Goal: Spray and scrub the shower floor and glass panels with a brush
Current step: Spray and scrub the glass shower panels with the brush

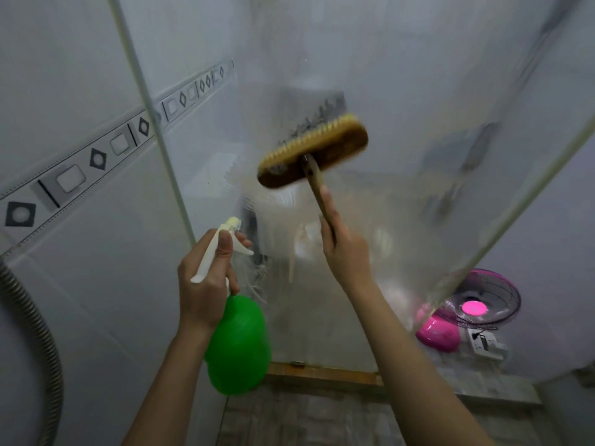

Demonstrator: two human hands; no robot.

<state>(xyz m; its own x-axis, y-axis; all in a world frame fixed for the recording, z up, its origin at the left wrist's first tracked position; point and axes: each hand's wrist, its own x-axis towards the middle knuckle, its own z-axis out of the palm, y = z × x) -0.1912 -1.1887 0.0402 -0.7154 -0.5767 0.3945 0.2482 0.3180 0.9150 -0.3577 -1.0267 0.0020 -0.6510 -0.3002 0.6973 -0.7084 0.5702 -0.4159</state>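
My right hand point(346, 246) grips the wooden handle of a scrub brush point(314, 151), index finger stretched along the handle. The brown brush head with pale bristles is raised against the glass panel point(402, 91), which looks smeared and wet around and below the brush. My left hand point(206, 275) holds a green spray bottle point(238, 342) by its white trigger head, fingers on the trigger, nozzle pointing up towards the glass. The bottle hangs lower left of the brush.
A white tiled wall point(80, 75) with a patterned border strip stands on the left. A metal shower hose point(42, 333) curves at far left. Beyond the glass edge sit a pink fan point(479, 304) and a wall socket point(486, 344). A wooden threshold point(322, 376) lies below.
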